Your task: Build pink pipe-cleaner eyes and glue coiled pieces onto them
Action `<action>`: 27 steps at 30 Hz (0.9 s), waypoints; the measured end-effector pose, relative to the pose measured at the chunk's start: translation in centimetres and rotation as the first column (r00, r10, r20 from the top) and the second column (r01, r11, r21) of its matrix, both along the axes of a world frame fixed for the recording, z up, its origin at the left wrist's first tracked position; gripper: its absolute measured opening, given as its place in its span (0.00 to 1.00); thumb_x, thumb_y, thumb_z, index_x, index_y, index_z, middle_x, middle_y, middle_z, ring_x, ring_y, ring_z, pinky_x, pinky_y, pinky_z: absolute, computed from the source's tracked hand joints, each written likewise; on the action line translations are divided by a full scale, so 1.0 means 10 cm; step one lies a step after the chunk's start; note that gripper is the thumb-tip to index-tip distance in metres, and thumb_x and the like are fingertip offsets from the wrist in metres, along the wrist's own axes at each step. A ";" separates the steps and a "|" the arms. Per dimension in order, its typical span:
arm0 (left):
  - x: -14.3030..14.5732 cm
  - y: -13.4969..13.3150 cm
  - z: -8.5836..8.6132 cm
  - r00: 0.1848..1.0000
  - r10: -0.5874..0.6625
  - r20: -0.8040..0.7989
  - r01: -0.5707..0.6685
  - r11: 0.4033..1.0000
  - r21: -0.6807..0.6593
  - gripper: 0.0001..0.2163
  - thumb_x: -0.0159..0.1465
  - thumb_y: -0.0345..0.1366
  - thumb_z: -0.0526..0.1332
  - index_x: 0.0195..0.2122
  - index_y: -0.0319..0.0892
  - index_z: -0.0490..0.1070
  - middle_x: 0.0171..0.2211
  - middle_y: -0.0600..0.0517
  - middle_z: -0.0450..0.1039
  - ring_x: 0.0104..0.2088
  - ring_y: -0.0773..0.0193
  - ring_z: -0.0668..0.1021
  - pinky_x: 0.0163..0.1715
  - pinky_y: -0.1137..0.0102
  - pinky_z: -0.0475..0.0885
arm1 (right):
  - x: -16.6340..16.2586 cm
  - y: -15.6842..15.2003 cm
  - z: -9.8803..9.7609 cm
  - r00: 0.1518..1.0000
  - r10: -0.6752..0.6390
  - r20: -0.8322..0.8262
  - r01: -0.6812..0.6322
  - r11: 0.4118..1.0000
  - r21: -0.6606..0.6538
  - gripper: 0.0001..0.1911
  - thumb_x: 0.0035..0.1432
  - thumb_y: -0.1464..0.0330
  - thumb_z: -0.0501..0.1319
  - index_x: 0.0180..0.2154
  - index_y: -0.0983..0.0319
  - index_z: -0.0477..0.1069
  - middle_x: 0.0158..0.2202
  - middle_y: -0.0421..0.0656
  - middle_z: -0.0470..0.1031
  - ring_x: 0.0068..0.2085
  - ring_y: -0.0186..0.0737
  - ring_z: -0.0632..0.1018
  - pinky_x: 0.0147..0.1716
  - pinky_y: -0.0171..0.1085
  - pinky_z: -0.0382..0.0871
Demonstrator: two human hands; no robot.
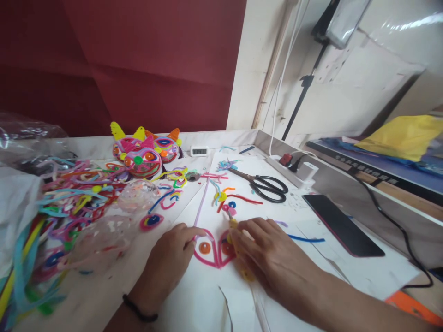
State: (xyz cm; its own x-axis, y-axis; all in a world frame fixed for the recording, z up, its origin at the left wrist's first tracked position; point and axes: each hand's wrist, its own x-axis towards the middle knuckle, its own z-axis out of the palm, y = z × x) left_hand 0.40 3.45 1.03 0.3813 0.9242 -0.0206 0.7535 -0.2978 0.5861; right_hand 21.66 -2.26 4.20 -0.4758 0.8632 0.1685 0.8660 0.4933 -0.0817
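Observation:
On the white paper in front of me lies a pink pipe-cleaner shape (217, 263), two eye-like loops meeting at a point. An orange disc (204, 248) with a pale centre sits in the left loop. My left hand (172, 258) pinches the left loop's outer edge with thumb and index finger, where a lilac strip (201, 203) runs away from me. My right hand (266, 251) is closed around a yellow glue gun (247, 272), its tip pointing away from me. That hand partly covers the right loop.
Black-handled scissors (270, 188), a phone (341, 225) and a power strip (292, 171) lie to the right. Several decorated masks (141, 159) and a small digital clock (198, 151) stand at the back. Loose pipe cleaners (76, 198) and plastic bags (104, 240) crowd the left.

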 end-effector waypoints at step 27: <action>0.01 -0.02 0.04 1.000 0.021 0.000 -0.021 1.000 -0.018 0.18 0.59 0.24 0.52 0.41 0.47 0.77 0.38 0.51 0.74 0.40 0.62 0.75 0.41 0.70 0.66 | 0.30 -0.47 -0.44 0.996 -0.035 0.078 0.010 0.954 0.299 0.51 0.44 0.54 0.65 0.60 0.75 0.46 0.48 0.66 0.71 0.46 0.63 0.73 0.41 0.55 0.72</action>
State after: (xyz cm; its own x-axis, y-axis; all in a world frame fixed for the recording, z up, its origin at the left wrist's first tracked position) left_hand 0.52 3.23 1.41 0.3619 0.9315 -0.0373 0.7592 -0.2712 0.5917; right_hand 24.62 -6.94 -0.18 -0.4795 0.7904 0.3811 0.8748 0.4647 0.1369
